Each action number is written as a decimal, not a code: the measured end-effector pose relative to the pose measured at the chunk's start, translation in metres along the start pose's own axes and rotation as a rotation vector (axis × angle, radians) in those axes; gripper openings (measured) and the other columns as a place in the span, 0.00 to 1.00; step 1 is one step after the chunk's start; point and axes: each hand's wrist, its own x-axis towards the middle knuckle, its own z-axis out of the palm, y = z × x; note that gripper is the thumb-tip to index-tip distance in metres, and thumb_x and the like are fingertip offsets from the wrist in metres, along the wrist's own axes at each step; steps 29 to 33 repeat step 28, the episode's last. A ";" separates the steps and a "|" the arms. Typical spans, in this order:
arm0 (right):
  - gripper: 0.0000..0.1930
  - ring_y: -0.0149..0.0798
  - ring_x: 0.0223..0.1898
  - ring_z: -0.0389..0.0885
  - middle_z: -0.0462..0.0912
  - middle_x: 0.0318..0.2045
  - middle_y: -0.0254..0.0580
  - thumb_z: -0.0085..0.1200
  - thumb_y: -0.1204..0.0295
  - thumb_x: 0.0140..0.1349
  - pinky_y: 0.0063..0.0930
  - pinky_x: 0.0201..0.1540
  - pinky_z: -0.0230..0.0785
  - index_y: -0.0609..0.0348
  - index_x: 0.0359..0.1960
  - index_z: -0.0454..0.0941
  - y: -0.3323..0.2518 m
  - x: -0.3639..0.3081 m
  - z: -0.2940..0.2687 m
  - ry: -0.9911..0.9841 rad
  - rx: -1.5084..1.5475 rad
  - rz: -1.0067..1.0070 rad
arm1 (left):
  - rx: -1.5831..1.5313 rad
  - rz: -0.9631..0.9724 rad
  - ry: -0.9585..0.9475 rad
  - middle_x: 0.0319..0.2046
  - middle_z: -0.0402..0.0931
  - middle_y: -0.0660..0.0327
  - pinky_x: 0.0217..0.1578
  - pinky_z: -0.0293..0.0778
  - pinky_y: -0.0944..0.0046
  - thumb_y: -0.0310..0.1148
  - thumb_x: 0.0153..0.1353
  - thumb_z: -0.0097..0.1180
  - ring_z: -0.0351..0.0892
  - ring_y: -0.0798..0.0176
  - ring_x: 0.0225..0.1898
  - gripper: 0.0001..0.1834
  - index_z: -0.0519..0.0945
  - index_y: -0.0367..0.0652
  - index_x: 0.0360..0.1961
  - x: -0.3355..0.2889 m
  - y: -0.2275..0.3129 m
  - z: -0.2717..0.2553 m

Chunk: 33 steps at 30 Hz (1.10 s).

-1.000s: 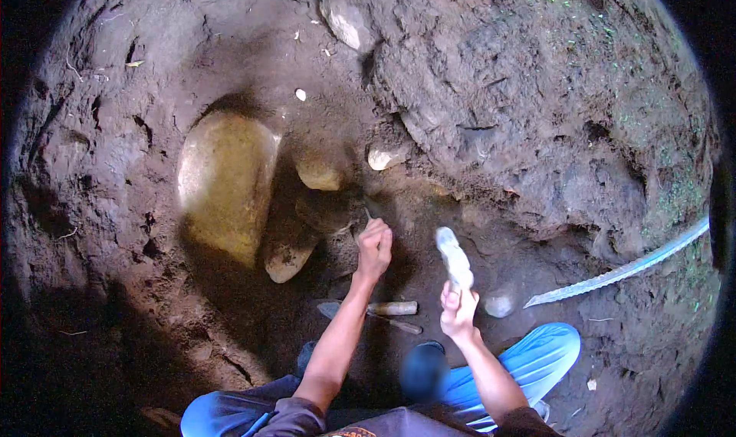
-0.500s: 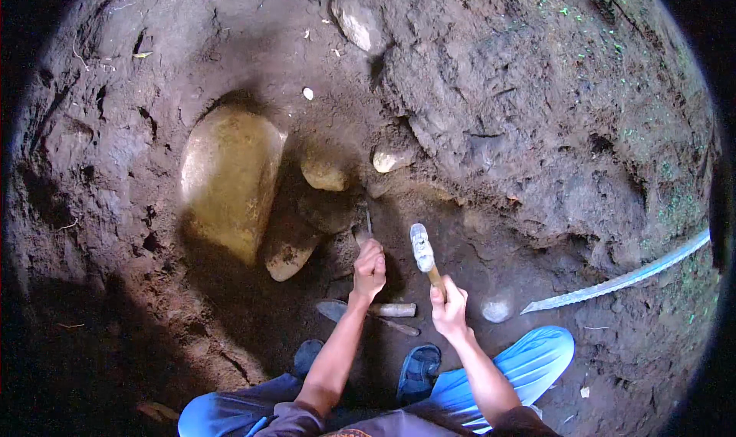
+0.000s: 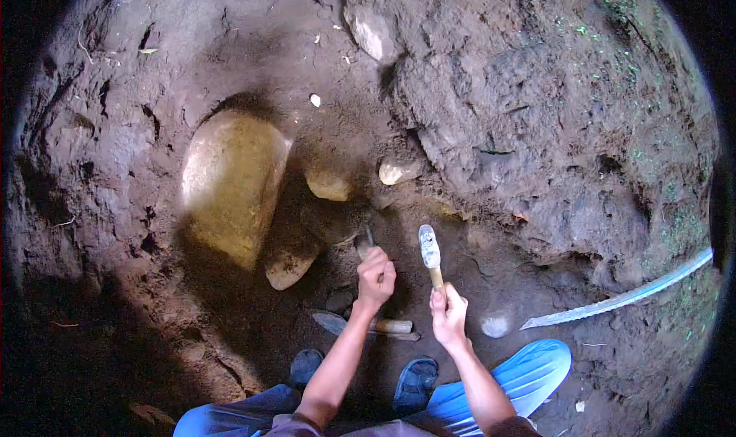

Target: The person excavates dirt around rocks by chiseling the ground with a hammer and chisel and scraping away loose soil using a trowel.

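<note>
In my left hand (image 3: 376, 276), the fingers are wrapped round a metal chisel (image 3: 366, 240), its blade pointing away from me against dark soil beside the stones. My right hand (image 3: 450, 314) grips the wooden handle of a hammer (image 3: 429, 247). The hammer's dusty, pale head is raised to the right of the chisel, apart from it. Under my left forearm lies a trowel (image 3: 328, 322) with a pointed blade. Next to it are a pale tool handle (image 3: 394, 326) and a darker one, partly hidden by my arm.
A large, smooth yellowish stone (image 3: 230, 176) sits in the pit at left. Smaller stones (image 3: 328, 184) (image 3: 291, 267) (image 3: 399, 171) stick out of the soil nearby. A round pale stone (image 3: 496, 326) and a long toothed strip (image 3: 613, 303) lie at right. An earth wall (image 3: 521, 115) rises beyond.
My left hand has dropped slightly nearer with the chisel, whose blade now shows broader. The hammer has shifted a little to the right. The whole view has moved slightly.
</note>
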 end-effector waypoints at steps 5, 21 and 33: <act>0.26 0.29 0.20 0.59 0.60 0.15 0.38 0.53 0.49 0.71 0.34 0.22 0.56 0.59 0.26 0.66 0.018 -0.003 0.004 -0.026 0.081 0.081 | 0.098 -0.048 -0.076 0.18 0.63 0.55 0.32 0.64 0.55 0.22 0.59 0.51 0.65 0.52 0.23 0.14 0.67 0.33 0.17 0.018 -0.010 -0.008; 0.21 0.33 0.17 0.64 0.64 0.15 0.41 0.54 0.54 0.71 0.36 0.22 0.59 0.60 0.31 0.72 -0.012 -0.004 -0.002 -0.134 -0.052 0.002 | 0.069 -0.102 -0.110 0.16 0.66 0.53 0.30 0.66 0.56 0.17 0.55 0.55 0.69 0.52 0.22 0.11 0.71 0.30 0.16 0.038 -0.006 0.001; 0.21 0.33 0.18 0.64 0.65 0.15 0.41 0.55 0.53 0.71 0.35 0.22 0.60 0.61 0.33 0.73 -0.014 -0.010 -0.002 -0.139 -0.100 0.026 | 0.124 -0.101 -0.143 0.18 0.71 0.53 0.32 0.68 0.55 0.21 0.56 0.60 0.71 0.52 0.23 0.11 0.75 0.33 0.18 0.038 -0.012 0.004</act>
